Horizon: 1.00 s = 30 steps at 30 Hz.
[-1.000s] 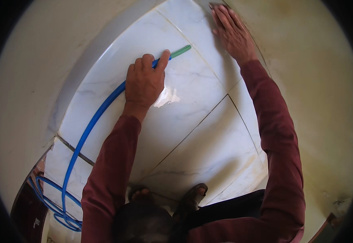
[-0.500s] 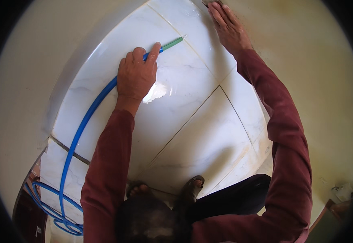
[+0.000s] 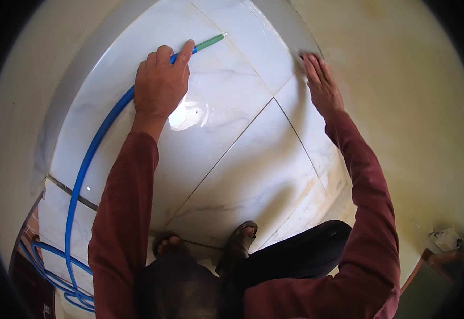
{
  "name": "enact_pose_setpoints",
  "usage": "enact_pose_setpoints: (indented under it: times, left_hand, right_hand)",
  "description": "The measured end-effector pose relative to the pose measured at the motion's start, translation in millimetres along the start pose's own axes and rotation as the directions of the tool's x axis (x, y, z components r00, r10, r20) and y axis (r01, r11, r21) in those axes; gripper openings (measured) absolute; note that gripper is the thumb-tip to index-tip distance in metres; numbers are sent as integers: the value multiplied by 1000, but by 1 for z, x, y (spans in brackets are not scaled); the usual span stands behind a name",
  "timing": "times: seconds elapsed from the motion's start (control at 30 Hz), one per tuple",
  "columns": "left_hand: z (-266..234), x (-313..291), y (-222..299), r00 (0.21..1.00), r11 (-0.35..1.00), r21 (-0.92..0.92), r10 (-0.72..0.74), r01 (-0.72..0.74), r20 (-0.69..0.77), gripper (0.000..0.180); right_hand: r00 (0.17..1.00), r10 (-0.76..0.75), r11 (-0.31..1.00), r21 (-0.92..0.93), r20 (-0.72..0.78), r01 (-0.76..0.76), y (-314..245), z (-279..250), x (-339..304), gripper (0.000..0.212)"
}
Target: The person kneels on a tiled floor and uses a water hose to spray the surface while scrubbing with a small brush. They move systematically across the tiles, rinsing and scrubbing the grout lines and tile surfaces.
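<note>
My left hand (image 3: 161, 82) is wrapped round a blue hose (image 3: 94, 139) near its end, with the index finger laid along it. A green tube tip (image 3: 211, 41) sticks out of the hose, pointing to the far right, with a little clear water at its mouth. Wet white marbled tiles (image 3: 226, 106) lie beneath. At the right, my right hand (image 3: 325, 87) presses against the low edge where tiles meet the wall. Its fingers are stretched out together over a small dark thing, mostly hidden under the fingertips.
Loops of the hose lie at the lower left, by a step edge (image 3: 72, 192). A cream wall (image 3: 402, 106) rises on the right, with a small white box (image 3: 447, 239) low on it. My sandalled feet (image 3: 242, 234) stand on the near tiles.
My right hand has slid toward me along the wall's foot. My left hand and the hose appear farther up and left as the view shifts slightly.
</note>
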State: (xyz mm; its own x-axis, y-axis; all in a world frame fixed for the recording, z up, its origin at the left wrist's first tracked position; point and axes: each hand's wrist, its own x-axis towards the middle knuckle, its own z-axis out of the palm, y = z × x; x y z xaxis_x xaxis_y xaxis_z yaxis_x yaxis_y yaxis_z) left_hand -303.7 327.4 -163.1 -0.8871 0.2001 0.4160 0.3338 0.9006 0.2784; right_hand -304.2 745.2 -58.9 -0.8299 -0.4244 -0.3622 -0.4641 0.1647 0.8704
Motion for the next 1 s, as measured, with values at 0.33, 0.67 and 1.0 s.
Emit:
enact_pose_setpoints:
  times: [0.33,0.67,1.0]
  left_hand:
    - [7,-2,1,999,992,122,21,-17,-27,48]
    - [3,1,6,1000,989,147,-1,-4,31,47]
    - [0,4,11,998,976,216,-8,-7,66,47]
  right_hand:
    - [997,8,995,-101,-74,-16,13,-23,45,62]
    - [993,-83,996,-38,81,87,-1,24,-74,57]
    - [965,-92,994,-28,246,102,-28,50,-148,61]
